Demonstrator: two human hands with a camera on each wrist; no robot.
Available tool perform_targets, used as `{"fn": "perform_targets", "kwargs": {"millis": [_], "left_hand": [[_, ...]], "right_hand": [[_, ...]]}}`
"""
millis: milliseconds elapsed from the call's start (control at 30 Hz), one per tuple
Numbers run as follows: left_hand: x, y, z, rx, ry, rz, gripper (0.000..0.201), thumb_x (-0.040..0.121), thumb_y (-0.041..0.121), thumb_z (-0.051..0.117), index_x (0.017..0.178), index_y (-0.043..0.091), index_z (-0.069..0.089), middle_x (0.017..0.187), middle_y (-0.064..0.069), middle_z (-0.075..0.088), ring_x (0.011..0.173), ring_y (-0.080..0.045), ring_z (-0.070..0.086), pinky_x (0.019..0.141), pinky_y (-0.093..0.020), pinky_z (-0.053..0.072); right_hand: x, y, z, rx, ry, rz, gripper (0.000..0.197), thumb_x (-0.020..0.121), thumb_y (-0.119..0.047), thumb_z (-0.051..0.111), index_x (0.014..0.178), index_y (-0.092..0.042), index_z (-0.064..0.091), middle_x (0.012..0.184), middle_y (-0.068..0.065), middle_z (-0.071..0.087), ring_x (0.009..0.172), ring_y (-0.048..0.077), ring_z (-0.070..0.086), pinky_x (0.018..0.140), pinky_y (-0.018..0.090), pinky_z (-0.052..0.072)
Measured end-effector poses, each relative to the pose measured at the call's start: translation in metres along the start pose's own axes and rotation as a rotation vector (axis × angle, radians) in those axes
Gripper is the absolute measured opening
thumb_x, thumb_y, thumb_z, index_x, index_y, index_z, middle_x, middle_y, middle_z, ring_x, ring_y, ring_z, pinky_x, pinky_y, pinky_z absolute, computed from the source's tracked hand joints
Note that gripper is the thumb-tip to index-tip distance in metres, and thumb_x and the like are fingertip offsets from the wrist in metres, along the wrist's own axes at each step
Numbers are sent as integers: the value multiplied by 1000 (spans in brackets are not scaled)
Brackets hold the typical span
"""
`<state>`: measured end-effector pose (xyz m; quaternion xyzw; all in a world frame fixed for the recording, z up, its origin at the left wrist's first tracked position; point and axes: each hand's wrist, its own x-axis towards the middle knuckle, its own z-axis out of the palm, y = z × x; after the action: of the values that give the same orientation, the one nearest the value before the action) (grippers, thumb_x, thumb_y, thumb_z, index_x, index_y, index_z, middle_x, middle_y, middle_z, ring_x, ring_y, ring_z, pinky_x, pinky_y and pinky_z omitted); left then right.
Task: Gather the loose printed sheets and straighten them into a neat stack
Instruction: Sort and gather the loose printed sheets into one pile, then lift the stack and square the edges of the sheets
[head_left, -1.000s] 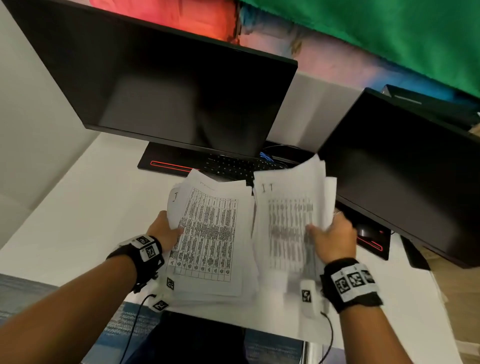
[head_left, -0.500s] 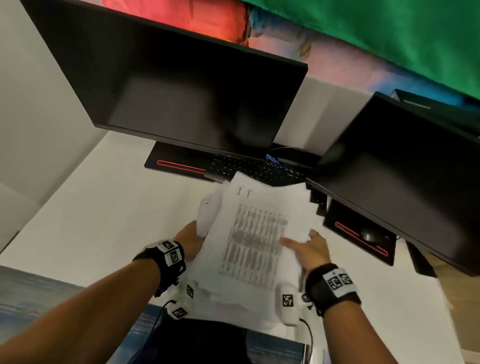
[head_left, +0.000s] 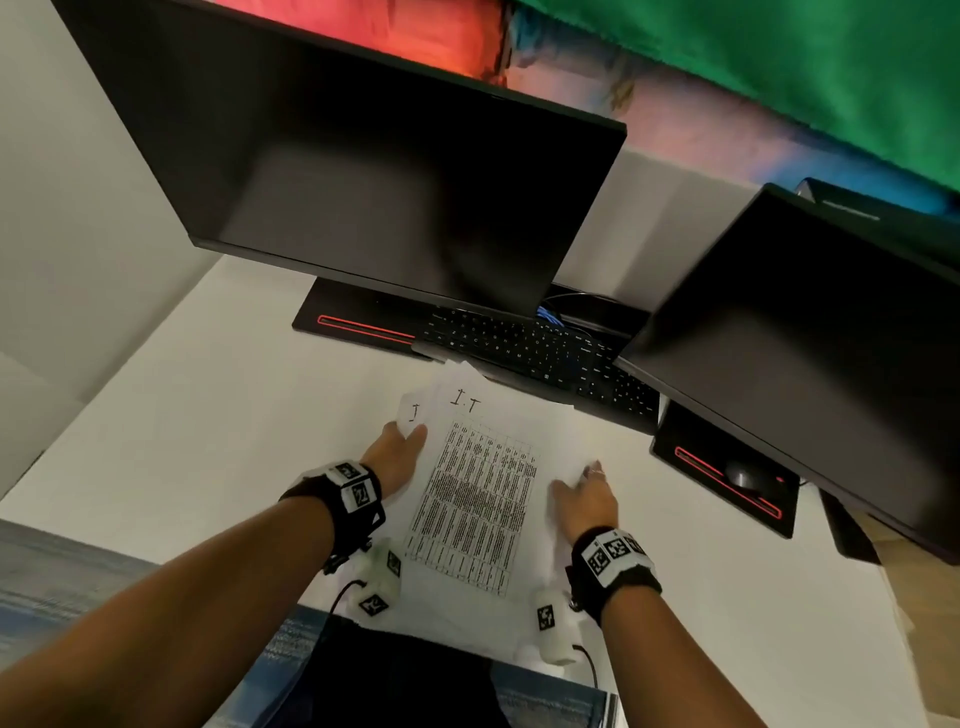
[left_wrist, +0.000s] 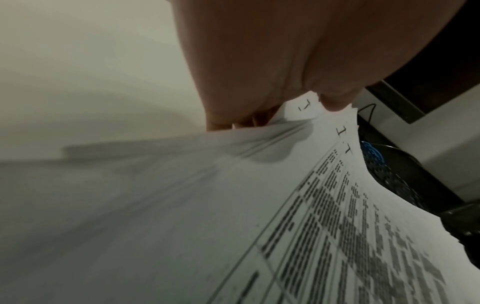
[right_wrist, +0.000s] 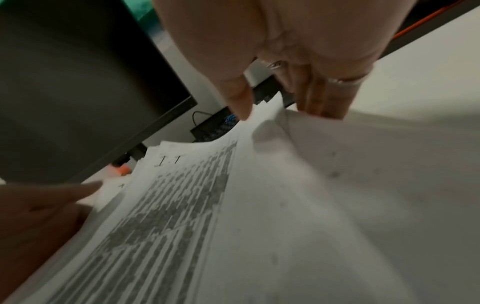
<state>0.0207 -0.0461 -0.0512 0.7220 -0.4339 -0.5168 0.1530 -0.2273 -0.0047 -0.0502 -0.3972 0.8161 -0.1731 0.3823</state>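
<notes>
Both bundles are now lying merged as one pile of sheets (head_left: 475, 499) on the desk (head_left: 171, 441), between the hands. Left hand (head_left: 397, 457) is gripping the pile's left edge, thumb on top; right hand (head_left: 584, 499) is pinching the right edge. Just beyond the fingertips, a keyboard (head_left: 524, 348) is sitting.

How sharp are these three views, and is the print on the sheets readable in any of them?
Head view: mostly sharp, wide-angle bend at the monitor edges; the table on the printed sheets shows as rows, not readable. Left wrist view: dim, sheets' near side smeared, left hand soft. Right wrist view: blurred throughout, print streaked grey, right hand soft.
</notes>
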Motion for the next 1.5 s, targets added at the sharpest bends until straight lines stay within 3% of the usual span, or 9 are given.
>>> {"fn": "perform_targets", "kwargs": {"millis": [167,267,333,600,800,1067,1267,1433,1500], "left_hand": [[16,20,0,28,81,196,52,107,35,30,148,4,38,151,-18,44,141,-34,39,114,-40,29],[31,16,-4,44,213,265,47,106,29,37,70,5,53,71,-17,57,79,-33,55,70,-37,40],[33,16,-5,85,251,244,52,105,37,39,61,8,44,61,-10,48,68,-26,46,63,-34,35],[37,62,1,202,192,142,72,103,56,15,112,6,66,112,-14,66,110,-32,59,99,-40,42],[27,35,9,-138,10,59,80,93,71,3,159,26,3,165,-7,18,151,-30,18,120,-48,11],[26,57,9,-41,13,65,76,102,47,42,158,12,4,154,-21,38,137,-38,43,107,-41,35],[18,26,1,63,-15,194,24,92,31,68,103,9,68,94,-4,69,98,-30,67,78,-31,47],[-24,47,-30,-209,-78,446,31,93,34,66,118,17,69,107,1,76,100,-15,72,94,-41,55],[-46,67,-44,-296,-87,538,30,96,31,62,124,19,66,114,5,75,106,-10,70,94,-31,55]], "right_hand": [[6,-11,8,46,-37,-85,81,99,-17,55,158,-7,0,166,6,6,152,20,14,122,28,12],[3,-2,9,-44,-61,-66,78,99,-21,56,157,-3,6,165,10,11,151,22,16,122,28,14],[1,3,10,-58,-63,-72,77,99,-22,57,157,-4,9,165,8,15,150,22,20,120,26,15],[8,4,9,22,-115,-78,87,99,-14,55,156,-10,-10,166,4,-3,152,19,13,119,22,10],[3,10,17,79,-26,3,83,100,-15,53,157,-5,-7,166,6,-2,151,22,16,110,16,11],[1,9,26,119,8,28,80,98,-14,55,157,-6,2,164,10,17,148,26,26,119,26,19],[-7,23,12,374,-23,24,97,86,-13,75,158,-19,10,160,8,28,144,23,34,115,31,29],[-18,-10,-36,502,-40,-83,130,51,-37,96,155,-14,22,151,6,42,137,23,42,114,36,32],[-34,-38,-63,554,-31,-134,90,60,-29,93,135,-8,47,116,-4,59,110,18,56,100,30,41]]}}
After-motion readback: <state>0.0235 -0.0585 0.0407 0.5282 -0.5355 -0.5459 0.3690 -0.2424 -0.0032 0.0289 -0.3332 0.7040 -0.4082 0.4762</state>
